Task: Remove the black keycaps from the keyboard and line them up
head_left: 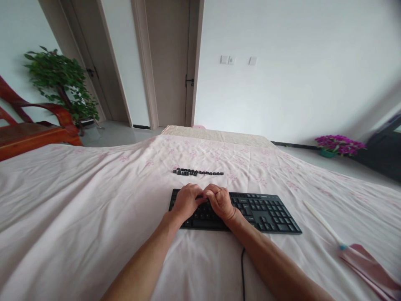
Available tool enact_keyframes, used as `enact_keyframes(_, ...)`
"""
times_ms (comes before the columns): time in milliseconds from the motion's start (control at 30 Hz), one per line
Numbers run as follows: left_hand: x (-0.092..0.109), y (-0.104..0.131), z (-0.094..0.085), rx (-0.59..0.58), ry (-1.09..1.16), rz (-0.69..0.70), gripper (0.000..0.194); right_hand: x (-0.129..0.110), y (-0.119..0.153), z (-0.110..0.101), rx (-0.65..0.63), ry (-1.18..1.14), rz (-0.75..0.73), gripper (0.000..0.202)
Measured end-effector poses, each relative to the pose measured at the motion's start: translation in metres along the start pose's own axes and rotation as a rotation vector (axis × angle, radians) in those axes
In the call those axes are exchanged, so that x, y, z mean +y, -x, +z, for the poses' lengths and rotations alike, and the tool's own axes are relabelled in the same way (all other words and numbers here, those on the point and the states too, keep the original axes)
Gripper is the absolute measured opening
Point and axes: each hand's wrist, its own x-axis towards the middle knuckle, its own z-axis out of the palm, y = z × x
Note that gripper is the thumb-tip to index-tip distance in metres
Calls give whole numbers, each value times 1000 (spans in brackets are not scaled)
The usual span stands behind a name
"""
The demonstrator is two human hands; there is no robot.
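A black keyboard [260, 215] lies on the pink-white cloth, with several of its keys hidden under my hands. My left hand [187, 200] rests over its left part, fingers bent and thumb pointing right toward the other hand. Close beside it, my right hand [219, 201] is closed, its fingertips meeting near the left thumb. Whatever the fingers pinch is too small or hidden to make out. Beyond the keyboard's far edge, several loose black keycaps [188, 172] lie in two uneven rows.
A floral cloth [125, 217] with folds covers the surface. To the right lies a white-handled fly swatter [326, 225] with a pink flap. A black cable [242, 271] runs toward me from below the keyboard. A wooden chair [59, 121] stands at the left.
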Motion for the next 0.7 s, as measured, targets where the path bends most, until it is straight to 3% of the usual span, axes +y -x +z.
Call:
enact_keyframes(200,3,3,-2,-31,33,1,8,2,5,1,78,-59,28,42)
enact_keyframes(467,1,4,-1,70,208,-29,42,-10,-2,-21,234,152,-64,34)
enact_keyframes(700,-5,3,4,135,266,-58,52,-16,-20,-29,-3,275,70,27)
